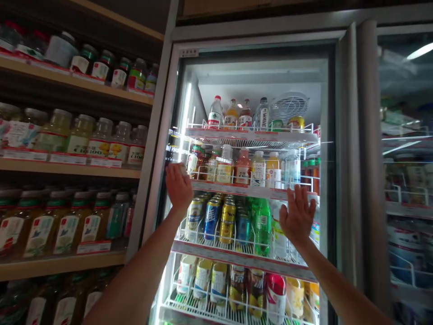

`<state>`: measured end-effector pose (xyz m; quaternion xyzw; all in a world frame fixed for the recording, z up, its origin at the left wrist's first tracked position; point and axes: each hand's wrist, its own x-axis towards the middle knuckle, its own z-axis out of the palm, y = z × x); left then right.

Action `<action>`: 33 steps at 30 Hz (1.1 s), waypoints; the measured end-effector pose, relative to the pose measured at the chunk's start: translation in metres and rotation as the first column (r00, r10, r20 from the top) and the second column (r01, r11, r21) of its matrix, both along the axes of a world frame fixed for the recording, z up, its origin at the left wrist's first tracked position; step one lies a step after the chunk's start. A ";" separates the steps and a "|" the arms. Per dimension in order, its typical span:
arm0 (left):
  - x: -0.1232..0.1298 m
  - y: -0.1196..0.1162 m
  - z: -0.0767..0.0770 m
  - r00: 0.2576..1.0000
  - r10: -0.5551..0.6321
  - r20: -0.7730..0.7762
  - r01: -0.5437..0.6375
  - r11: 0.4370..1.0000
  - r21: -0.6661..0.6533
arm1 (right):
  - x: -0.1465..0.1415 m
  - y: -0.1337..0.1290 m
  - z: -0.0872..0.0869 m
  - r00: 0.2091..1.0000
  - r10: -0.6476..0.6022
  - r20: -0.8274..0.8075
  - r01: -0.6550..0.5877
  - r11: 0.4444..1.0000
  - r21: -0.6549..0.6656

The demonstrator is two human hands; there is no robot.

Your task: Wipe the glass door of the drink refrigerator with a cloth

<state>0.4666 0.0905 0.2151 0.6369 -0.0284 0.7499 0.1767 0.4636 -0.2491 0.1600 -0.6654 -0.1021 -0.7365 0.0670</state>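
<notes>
Both of my bare hands are raised in front of the glass front of a lit drinks fridge (259,40). At the fridge's left edge, my left hand (179,186) is stretched out flat with nothing in it. My right hand (297,214) has its fingers spread at the right side, over the third shelf's bottles, and holds nothing. Whether either palm touches the glass cannot be made out. Between the hands show a row of juice bottles (242,171), a blue can (211,219), a gold can (227,221) and a green bottle (261,225).
To the left, a wooden rack (64,169) carries several rows of bottled drinks. A second fridge (406,203) stands at the right, beyond a grey vertical door frame (367,171). More bottles fill the lower fridge shelf (243,262), and a few stand on the top one.
</notes>
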 end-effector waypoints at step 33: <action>0.001 -0.110 0.024 0.998 -0.028 -0.060 0.050 0.913 0.404 | 0.000 0.000 0.000 0.999 0.028 0.024 -0.028 0.999 -0.019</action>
